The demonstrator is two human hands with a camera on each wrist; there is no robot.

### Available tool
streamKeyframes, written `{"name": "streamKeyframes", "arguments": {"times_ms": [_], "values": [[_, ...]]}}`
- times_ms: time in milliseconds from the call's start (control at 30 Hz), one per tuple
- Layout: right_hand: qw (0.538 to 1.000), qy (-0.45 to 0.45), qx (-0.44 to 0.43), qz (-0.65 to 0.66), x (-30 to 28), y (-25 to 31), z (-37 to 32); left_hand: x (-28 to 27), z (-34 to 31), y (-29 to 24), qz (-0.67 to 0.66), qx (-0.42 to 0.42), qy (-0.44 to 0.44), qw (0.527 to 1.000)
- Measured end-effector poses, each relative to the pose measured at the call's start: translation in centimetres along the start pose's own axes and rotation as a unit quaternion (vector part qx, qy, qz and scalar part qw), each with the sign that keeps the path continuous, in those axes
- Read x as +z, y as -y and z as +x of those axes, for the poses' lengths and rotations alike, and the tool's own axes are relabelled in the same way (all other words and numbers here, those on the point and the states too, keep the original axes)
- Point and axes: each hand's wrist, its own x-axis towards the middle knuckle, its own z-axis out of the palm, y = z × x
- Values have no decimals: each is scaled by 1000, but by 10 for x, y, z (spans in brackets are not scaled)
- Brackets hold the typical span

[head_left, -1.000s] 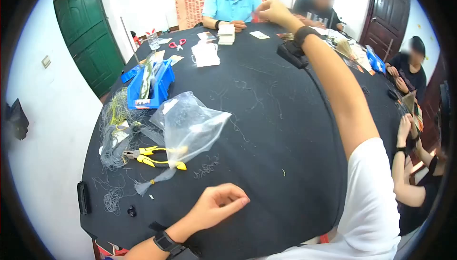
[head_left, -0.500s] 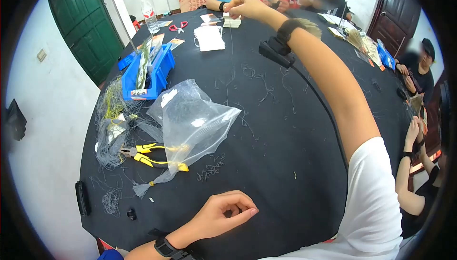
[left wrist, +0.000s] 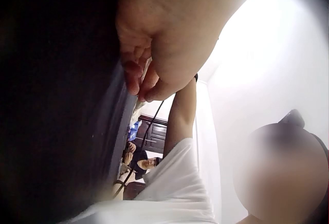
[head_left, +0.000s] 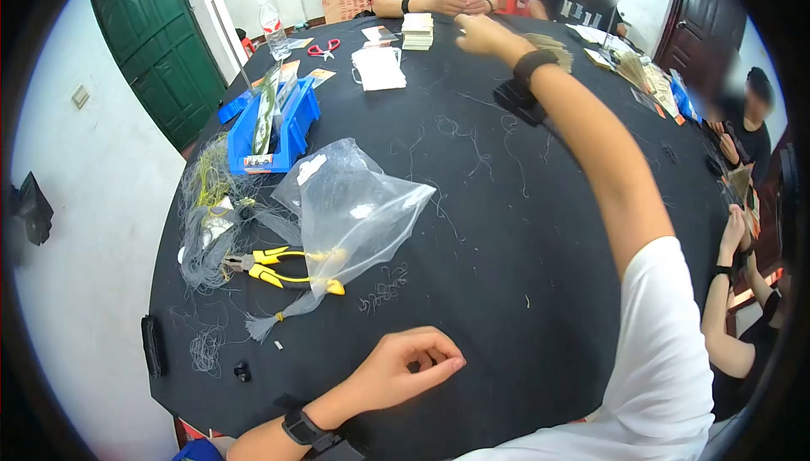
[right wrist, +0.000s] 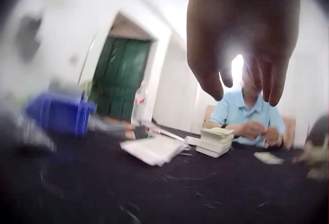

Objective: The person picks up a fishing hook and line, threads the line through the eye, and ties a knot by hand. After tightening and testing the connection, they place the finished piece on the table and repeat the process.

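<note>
My left hand [head_left: 419,361] rests on the black tablecloth [head_left: 506,233] near the front edge, fingers curled with the tips meeting the thumb. Nothing shows between them. In the left wrist view the left hand [left wrist: 141,80] lies bunched against the cloth. My right hand [head_left: 477,35] is stretched far across the table, hovering just right of a stack of cards [head_left: 417,31]. In the right wrist view its fingers [right wrist: 213,82] hang down loosely with nothing in them, above the stack of cards [right wrist: 217,141] and a white paper pile [right wrist: 154,149].
A clear plastic bag [head_left: 354,208] lies over yellow pliers [head_left: 283,269] beside a tangle of grey thread [head_left: 207,208]. Behind stand a blue bin [head_left: 287,128], a white paper pile [head_left: 377,68], red scissors [head_left: 323,48] and a bottle [head_left: 272,29]. Loose thread scraps litter the cloth. People sit at the far and right sides.
My right hand has drifted right and slightly down, away from above the card stack. The left hand stays in place with the same curl.
</note>
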Motion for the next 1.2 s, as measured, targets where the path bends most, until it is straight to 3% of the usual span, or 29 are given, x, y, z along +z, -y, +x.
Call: {"name": "streamKeyframes", "arguments": {"times_ms": [67, 133, 233, 300, 333, 367, 400, 433, 500, 567, 600, 667, 700, 733, 767, 833, 933, 1033, 1100, 1200], "values": [[960, -20, -118, -252, -20, 2, -36, -1, 0, 3, -4, -21, 9, 1000], [957, -70, -196, -200, -47, 8, -80, 0, -2, 0, -4, -52, 17, 999], [928, -184, -266, -183, -73, 5, -139, 1, -1, 4, -89, 3, -6, 996], [890, -201, -310, -267, -100, 8, -185, -7, -1, -1, 25, 55, -70, 996], [925, -146, -265, -231, -107, 3, -206, -14, -1, -6, 116, 110, -131, 978], [953, -89, -216, -193, -113, -3, -228, -23, -4, -11, 145, 109, -176, 967], [965, -41, -134, -222, -122, -2, -254, -37, -3, -15, 239, 151, -210, 936], [967, -25, -128, -218, -122, -20, -269, -45, -4, -18, 315, 142, -246, 906], [970, 9, -119, -213, -124, -70, -302, -55, -7, -16, 410, 121, -229, 875], [990, 59, -7, -128, -140, -106, -352, -56, -7, -5, 528, 235, -225, 784], [990, 87, 70, -83, -151, -134, -375, -52, -8, -8, 559, 207, -215, 774], [982, 147, 113, -34, -166, -165, -403, -47, -14, -2, 624, 178, -195, 736], [970, 160, 172, -69, -164, -199, -412, -44, -12, 0, 599, 171, -183, 761], [963, 164, 206, -51, -166, -204, -421, -46, -8, 3, 623, 203, -183, 733], [948, 173, 263, -55, -159, -236, -427, -41, -9, -2, 591, 179, -198, 761], [931, 127, 343, 14, -150, -241, -444, -43, -8, -4, 587, 152, -193, 771], [941, 163, 295, -14, -111, -289, -440, -36, -8, -9, 558, 130, -197, 795], [943, 59, 324, 42, -84, -263, -430, -38, -7, -8, 565, 139, -196, 790], [973, 31, 230, -12, -72, -249, -415, -35, -7, -8, 558, 136, -198, 794], [979, 14, 204, -13, -58, -228, -400, -36, -8, -10, 556, 130, -201, 796]]}}
